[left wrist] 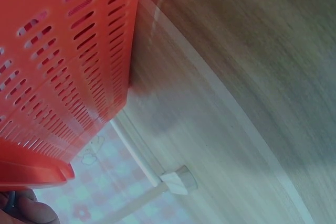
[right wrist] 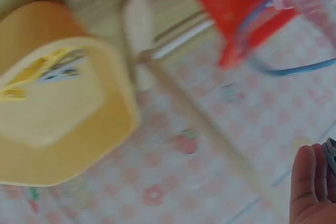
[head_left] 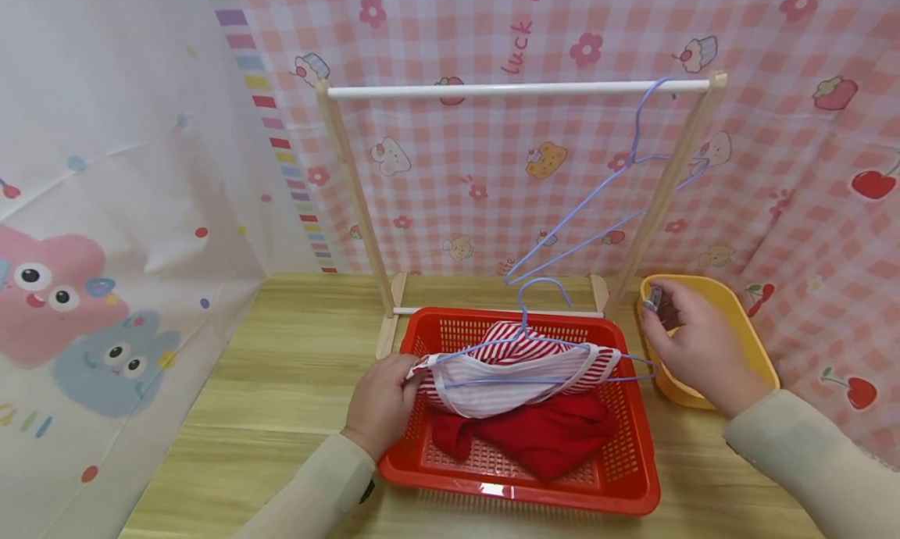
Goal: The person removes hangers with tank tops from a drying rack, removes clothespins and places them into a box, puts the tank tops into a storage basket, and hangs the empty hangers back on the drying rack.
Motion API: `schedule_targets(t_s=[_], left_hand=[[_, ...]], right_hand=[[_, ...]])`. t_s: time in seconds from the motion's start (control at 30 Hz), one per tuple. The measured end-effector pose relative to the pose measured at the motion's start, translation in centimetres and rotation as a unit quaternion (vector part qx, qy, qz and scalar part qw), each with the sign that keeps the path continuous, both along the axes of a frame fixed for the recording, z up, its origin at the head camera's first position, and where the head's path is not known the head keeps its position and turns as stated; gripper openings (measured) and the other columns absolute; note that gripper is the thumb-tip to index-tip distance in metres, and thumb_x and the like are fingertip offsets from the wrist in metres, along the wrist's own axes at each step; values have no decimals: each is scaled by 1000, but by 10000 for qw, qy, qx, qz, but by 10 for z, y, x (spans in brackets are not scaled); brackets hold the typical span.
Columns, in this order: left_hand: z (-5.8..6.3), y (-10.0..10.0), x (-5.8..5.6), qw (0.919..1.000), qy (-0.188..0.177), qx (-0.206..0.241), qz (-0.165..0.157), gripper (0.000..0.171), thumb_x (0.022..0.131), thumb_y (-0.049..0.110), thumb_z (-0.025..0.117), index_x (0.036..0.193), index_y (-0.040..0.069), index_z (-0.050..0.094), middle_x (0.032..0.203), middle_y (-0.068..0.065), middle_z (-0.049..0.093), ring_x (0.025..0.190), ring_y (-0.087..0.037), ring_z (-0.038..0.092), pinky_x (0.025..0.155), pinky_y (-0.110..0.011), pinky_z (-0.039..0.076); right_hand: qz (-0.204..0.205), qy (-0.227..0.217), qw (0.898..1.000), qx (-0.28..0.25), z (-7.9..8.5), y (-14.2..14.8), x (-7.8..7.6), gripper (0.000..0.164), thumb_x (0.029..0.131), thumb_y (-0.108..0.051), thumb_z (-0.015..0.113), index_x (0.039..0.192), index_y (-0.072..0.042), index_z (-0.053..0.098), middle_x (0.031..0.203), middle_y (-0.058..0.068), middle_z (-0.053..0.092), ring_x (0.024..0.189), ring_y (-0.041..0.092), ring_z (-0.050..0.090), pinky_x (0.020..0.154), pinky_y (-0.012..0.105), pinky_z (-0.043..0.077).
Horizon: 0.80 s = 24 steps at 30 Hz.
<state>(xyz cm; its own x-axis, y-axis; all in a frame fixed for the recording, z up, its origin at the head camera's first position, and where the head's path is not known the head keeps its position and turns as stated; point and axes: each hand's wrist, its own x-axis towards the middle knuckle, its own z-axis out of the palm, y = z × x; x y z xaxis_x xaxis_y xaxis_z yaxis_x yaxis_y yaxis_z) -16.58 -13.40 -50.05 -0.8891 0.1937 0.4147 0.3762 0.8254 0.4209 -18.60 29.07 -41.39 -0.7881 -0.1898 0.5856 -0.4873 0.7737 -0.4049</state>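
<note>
My left hand (head_left: pixel 383 402) pinches the left end of a red-and-white striped garment (head_left: pixel 516 344) together with the blue wire hanger (head_left: pixel 485 342) inside it. The garment's white inner side faces up, and the hanger's right end sticks out past it. Both lie over the red basket (head_left: pixel 643 476), above a plain red cloth (head_left: pixel 541 437). Over the yellow basin (head_left: pixel 755 344), my right hand (head_left: pixel 703 348) pinches a small grey clothespin (head_left: pixel 655 298) between thumb and fingers. In the right wrist view this clothespin (right wrist: pixel 331 153) shows only partly at the edge.
Behind the basket stands a small wooden rack with a white rod (head_left: pixel 492 91). A bare blue hanger (head_left: pixel 573 215) hangs at the rod's right end. Yellow and grey clothespins (right wrist: pixel 58 69) lie inside the yellow basin. Patterned curtains (head_left: pixel 457 211) close off the back and sides.
</note>
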Motion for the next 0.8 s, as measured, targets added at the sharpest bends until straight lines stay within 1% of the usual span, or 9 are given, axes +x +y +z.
schedule_targets(t_s=[0.07, 0.13, 0.17, 0.27, 0.37, 0.47, 0.6, 0.67, 0.8], left_hand=[[0, 0, 0, 10000, -42, 0, 19, 7, 97, 19, 75, 94, 16, 70, 94, 0, 74, 89, -21, 68, 83, -42, 60], [1, 0, 0, 10000, -85, 1, 32, 6, 98, 20, 75, 95, 17, 70, 94, 1, 74, 89, -20, 68, 84, -42, 60], [1, 0, 0, 9999, -93, -10, 37, 6, 98, 20, 75, 95, 17, 70, 94, 1, 73, 89, -20, 68, 84, -42, 60], [2, -1, 0, 9998, -179, -18, 50, 6, 99, 21, 74, 95, 17, 70, 94, 2, 73, 88, -19, 67, 84, -42, 60], [2, -1, -1, 9996, -256, -19, 74, 6, 100, 22, 73, 96, 18, 70, 94, 3, 72, 88, -19, 67, 85, -42, 60], [2, -2, -1, 9995, -294, -4, 77, 5, 100, 22, 72, 97, 18, 71, 95, 3, 73, 90, -19, 68, 86, -42, 60], [2, -2, -1, 9996, -290, -6, 70, 5, 100, 22, 72, 98, 18, 72, 97, 2, 74, 91, -19, 68, 88, -42, 60], [1, -2, -1, 9996, -281, -4, 69, 5, 100, 22, 72, 98, 18, 72, 96, 2, 73, 91, -19, 68, 87, -42, 60], [1, -1, -1, 9996, -274, 28, 66, 6, 100, 22, 72, 96, 18, 71, 95, 2, 73, 89, -18, 68, 86, -42, 60]], right_hand=[[-108, -145, 9996, 195, -5, 12, -7, 26, 91, 2, 70, 117, 4, 63, 90, 11, 68, 75, 15, 69, 65, 10, 50], [-232, -269, 9987, 375, -10, 23, -14, 30, 93, 1, 69, 122, 6, 62, 93, 15, 69, 76, 26, 72, 62, 20, 56], [-292, -349, 9979, 453, -12, 29, -17, 28, 94, 0, 68, 121, 6, 62, 94, 16, 70, 77, 29, 73, 61, 26, 58], [-529, -820, 9934, 596, -18, 43, -25, 29, 98, -3, 66, 124, 6, 60, 101, 21, 70, 83, 37, 74, 64, 43, 62], [-805, -1544, 9820, 729, -23, 55, -30, 34, 102, -8, 64, 132, 7, 55, 110, 29, 69, 88, 42, 73, 65, 51, 61], [-1062, -2128, 9659, 1027, -26, 65, -33, 46, 104, -12, 62, 141, 9, 48, 119, 35, 67, 95, 47, 72, 73, 58, 60], [-1190, -2547, 9500, 1362, -29, 74, -38, 52, 104, -14, 61, 145, 13, 43, 126, 39, 64, 108, 55, 67, 91, 70, 53], [-1175, -2726, 9438, 1454, -31, 78, -40, 52, 104, -12, 60, 145, 15, 43, 129, 40, 62, 114, 57, 64, 97, 71, 50], [-1105, -3014, 9329, 1629, -38, 87, -44, 47, 105, -11, 55, 143, 14, 44, 133, 40, 60, 121, 58, 59, 101, 73, 46]])
